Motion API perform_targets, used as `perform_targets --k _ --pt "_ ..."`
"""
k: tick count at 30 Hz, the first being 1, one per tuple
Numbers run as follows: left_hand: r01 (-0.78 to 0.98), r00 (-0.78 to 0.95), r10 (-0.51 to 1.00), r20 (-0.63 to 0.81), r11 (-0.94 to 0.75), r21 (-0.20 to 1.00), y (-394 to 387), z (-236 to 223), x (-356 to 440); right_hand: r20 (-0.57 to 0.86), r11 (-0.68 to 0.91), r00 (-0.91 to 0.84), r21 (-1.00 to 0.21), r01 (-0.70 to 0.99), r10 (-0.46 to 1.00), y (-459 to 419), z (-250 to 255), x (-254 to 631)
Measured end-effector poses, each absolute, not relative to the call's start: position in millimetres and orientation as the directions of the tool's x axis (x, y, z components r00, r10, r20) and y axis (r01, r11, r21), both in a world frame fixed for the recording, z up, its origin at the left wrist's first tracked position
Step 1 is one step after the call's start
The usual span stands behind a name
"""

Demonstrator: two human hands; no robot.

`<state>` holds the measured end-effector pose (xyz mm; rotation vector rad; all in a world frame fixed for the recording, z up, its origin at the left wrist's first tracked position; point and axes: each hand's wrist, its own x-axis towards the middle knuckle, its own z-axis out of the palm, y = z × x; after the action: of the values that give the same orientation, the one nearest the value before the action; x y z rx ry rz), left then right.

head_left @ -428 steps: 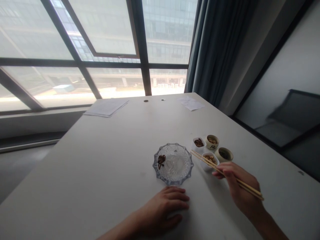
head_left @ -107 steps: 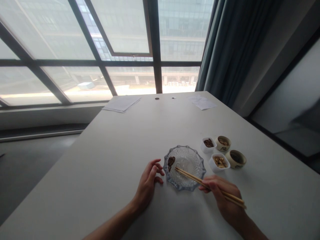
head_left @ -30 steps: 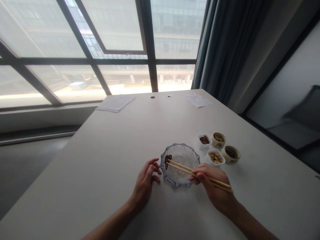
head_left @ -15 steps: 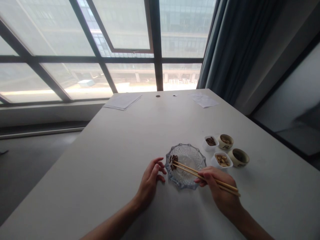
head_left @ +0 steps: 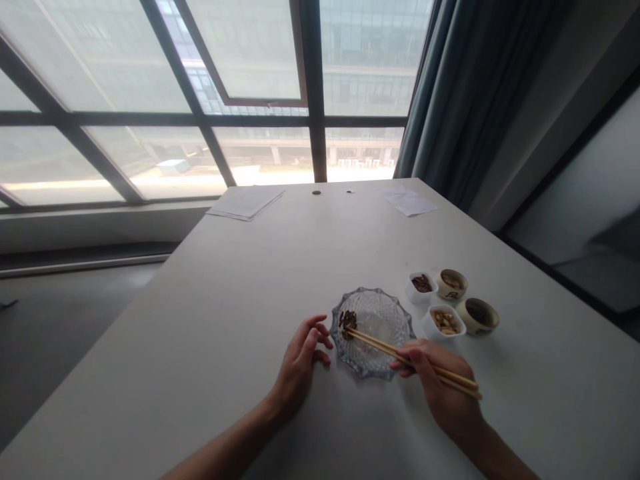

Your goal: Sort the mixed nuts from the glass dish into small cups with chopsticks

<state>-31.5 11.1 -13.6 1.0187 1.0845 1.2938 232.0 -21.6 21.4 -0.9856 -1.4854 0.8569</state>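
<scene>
My right hand is closed around a pair of wooden chopsticks. Their tips lie close together at a small heap of dark brown, seed-like pieces. The heap rests on the left side of a clear glass plate with a scalloped rim. My left hand lies on the table beside the plate's left rim, fingers curved and apart, holding nothing. Whether its fingertips touch the rim I cannot tell.
Right of the plate stand a white tub of dark pieces, a white tub of tan pieces and two cream cups, a farther cup and a nearer cup. Papers lie on the white table's far edge, before a window.
The chopstick tips have drawn nearer to each other and shifted slightly right. The dark pieces sit a little more bunched. My left hand has stayed in place.
</scene>
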Motion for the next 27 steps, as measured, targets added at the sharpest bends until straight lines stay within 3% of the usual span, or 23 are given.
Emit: perform_targets --k 27 --pt "-0.199 -0.029 0.999 -0.038 0.031 0.979 11.0 -9.6 -30.8 0.224 0.215 0.089 -0.972 0.099 0.971 -27.6 35.9 218.4"
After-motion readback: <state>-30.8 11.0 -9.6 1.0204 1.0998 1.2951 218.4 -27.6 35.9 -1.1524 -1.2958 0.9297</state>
